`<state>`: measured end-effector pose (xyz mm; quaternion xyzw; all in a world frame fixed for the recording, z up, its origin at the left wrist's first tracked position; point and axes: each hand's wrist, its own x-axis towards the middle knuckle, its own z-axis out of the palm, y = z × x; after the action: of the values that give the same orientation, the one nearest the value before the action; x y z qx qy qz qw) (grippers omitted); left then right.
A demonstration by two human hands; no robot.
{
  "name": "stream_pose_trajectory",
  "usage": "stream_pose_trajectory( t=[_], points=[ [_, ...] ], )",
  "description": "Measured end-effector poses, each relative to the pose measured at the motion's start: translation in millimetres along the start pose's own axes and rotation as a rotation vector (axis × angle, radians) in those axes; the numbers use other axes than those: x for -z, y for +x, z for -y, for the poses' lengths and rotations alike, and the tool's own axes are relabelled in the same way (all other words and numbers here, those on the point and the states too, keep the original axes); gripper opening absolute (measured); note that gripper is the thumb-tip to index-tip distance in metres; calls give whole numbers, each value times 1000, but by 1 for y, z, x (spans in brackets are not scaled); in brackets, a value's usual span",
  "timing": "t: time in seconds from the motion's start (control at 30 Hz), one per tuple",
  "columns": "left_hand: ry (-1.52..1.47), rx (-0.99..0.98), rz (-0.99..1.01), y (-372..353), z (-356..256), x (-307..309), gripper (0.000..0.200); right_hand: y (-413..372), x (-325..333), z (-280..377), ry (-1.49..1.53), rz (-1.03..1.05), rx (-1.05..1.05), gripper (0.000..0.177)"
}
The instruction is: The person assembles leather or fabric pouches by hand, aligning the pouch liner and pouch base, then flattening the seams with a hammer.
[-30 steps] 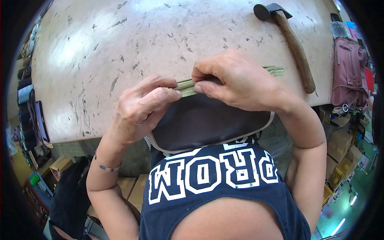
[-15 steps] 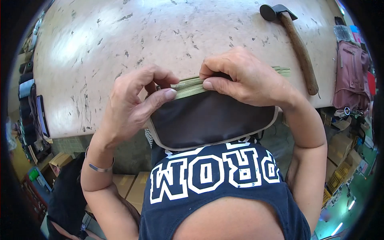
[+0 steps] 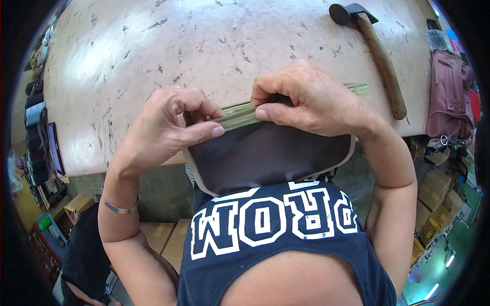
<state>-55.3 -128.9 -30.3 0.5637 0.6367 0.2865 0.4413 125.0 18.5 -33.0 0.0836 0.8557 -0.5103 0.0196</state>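
A dark brown leather-like panel (image 3: 275,155) with a pale bound edge hangs over the table's near edge, against my shirt. Along its top runs a light green zipper (image 3: 240,117), whose tape sticks out past my right hand at the far end. My left hand (image 3: 176,122) pinches the zipper near its left end between thumb and forefinger. A short way to the right, my right hand (image 3: 306,99) grips the same zipper, thumb on the near side and curled fingers behind. Part of the zipper is hidden behind my right hand.
A wooden-handled hammer (image 3: 384,64) lies on the scuffed pale table (image 3: 204,46) to the right. Beyond the right edge hangs a pink bag (image 3: 449,94). Cardboard boxes (image 3: 158,234) sit below on the left, and dark rolls or bundles (image 3: 35,122) line the left side.
My left hand has moved slightly down, its forefinger and thumb lower on the zipper. The zipper's left part now slants more downward. My right hand has shifted slightly left.
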Motion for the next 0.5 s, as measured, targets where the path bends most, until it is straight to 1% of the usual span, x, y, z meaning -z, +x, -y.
stream_pose_trajectory(
  t=[0.03, 0.13, 0.2, 0.23, 0.3, 0.33, 0.43, 0.5],
  points=[
    [9, -5, 8, 1, -1, 0, 12, 1, 0, 1, -5, 7, -6, 16],
    [-80, 183, 50, 3, -8, 1, 11, 2, 1, 4, -11, 32, -29, 16],
    [-95, 198, 37, 3, -9, -1, 11, 5, 1, 8, -4, 53, -48, 16],
    [-102, 206, 30, 3, -10, -2, 12, 7, -2, 10, -20, 35, -17, 16],
    [-70, 157, 21, 4, -8, -4, 13, 10, -13, 11, -51, 0, 45, 17],
    [-54, 134, 14, 4, -7, -4, 13, 11, -17, 11, -1, -16, 28, 17],
    [83, 147, 34, 2, -11, 0, 17, 10, -9, 11, 54, 52, -42, 17],
    [76, 119, 34, 2, -14, 0, 18, 5, -2, 7, 85, 57, -50, 18]
  ],
)
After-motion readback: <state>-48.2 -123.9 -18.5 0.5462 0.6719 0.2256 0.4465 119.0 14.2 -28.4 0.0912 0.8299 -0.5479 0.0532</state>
